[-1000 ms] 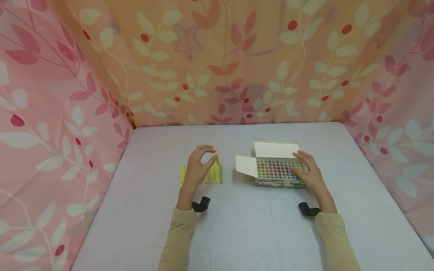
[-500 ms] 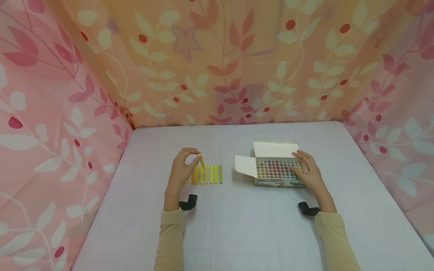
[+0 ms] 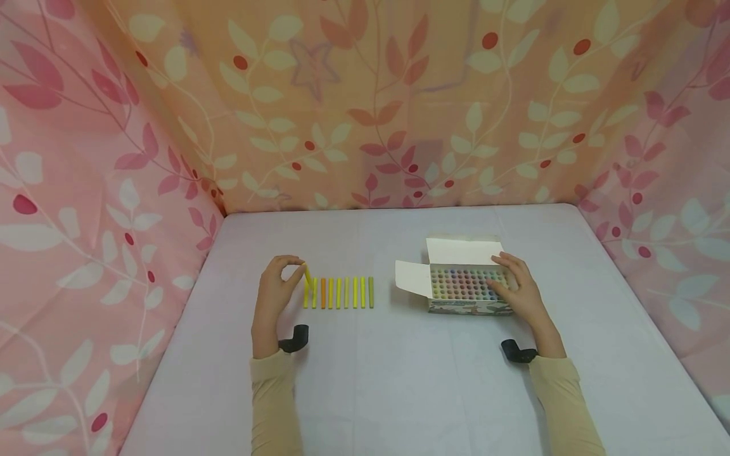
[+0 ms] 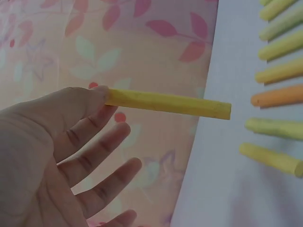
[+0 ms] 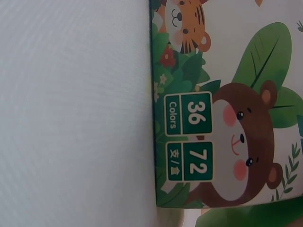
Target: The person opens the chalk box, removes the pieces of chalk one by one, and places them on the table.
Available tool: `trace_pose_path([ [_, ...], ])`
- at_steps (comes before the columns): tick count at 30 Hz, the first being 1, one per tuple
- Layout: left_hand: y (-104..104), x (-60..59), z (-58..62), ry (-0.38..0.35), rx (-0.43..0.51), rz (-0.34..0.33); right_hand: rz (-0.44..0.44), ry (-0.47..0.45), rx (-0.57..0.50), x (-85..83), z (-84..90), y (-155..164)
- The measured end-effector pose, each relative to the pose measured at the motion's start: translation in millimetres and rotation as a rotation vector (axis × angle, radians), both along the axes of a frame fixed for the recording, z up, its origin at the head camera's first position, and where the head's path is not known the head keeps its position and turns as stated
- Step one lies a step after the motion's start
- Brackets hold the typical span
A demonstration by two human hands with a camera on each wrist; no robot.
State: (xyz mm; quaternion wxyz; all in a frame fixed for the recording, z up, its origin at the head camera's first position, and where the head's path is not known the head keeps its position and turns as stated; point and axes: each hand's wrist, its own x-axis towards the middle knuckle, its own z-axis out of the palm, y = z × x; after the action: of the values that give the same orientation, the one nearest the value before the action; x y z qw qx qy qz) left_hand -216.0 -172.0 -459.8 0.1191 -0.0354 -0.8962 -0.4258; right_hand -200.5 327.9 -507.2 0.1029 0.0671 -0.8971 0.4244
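In the head view my left hand (image 3: 272,297) pinches a yellow chalk stick (image 4: 170,102) by one end, between thumb and index finger. The other fingers spread loosely in the left wrist view. The stick hangs tilted over the left end of a row of several chalk sticks, among them an orange one (image 3: 323,294) and an olive-green one (image 3: 371,293). My right hand (image 3: 527,301) rests across the right end of an open chalk box (image 3: 467,308), thumb over the chalk tops and fingers by the raised lid. The right wrist view shows mostly the box's printed side.
A white lid panel (image 3: 463,251) stands up behind the box, and a side flap (image 3: 413,278) sticks out to its left. White cloth covers the table (image 3: 399,380). Flowered curtains (image 3: 353,101) enclose its back and sides.
My left hand has moved left along the row with the yellow chalk stick, from the row's right part to its left end. My right hand and the box have stayed put.
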Motion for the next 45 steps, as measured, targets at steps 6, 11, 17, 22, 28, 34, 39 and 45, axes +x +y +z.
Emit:
trace_pose_path([
  [6,-11.6,2.8,-3.9,-0.081,-0.062,0.051,-0.006,-0.002,-0.001,0.0,-0.4,0.2],
  [11,-17.1,5.5,-4.9,-0.157,-0.102,0.068,-0.006,-0.004,-0.009,0.2,-1.4,0.7],
  [17,-21.7,3.2,-13.2,-0.222,-0.13,0.072,-0.003,-0.008,-0.018,0.2,-1.7,0.7],
  [22,-20.6,-4.7,-24.0,-0.232,-0.13,0.112,0.0,0.001,-0.013,-0.3,-0.7,0.2],
  [28,-18.8,-13.0,-39.2,-0.249,-0.09,0.153,-0.001,-0.005,-0.002,-2.0,-0.9,0.3],
  [34,-20.1,-19.0,-49.6,-0.287,-0.093,0.16,-0.008,-0.006,0.007,-1.0,-1.5,0.3],
  [39,-20.8,-22.5,-53.0,-0.264,-0.136,0.144,-0.005,0.006,0.006,0.2,-1.4,1.0],
  [45,-20.7,-22.9,-53.2,-0.264,-0.185,0.135,0.0,0.011,0.003,0.7,-1.6,1.4],
])
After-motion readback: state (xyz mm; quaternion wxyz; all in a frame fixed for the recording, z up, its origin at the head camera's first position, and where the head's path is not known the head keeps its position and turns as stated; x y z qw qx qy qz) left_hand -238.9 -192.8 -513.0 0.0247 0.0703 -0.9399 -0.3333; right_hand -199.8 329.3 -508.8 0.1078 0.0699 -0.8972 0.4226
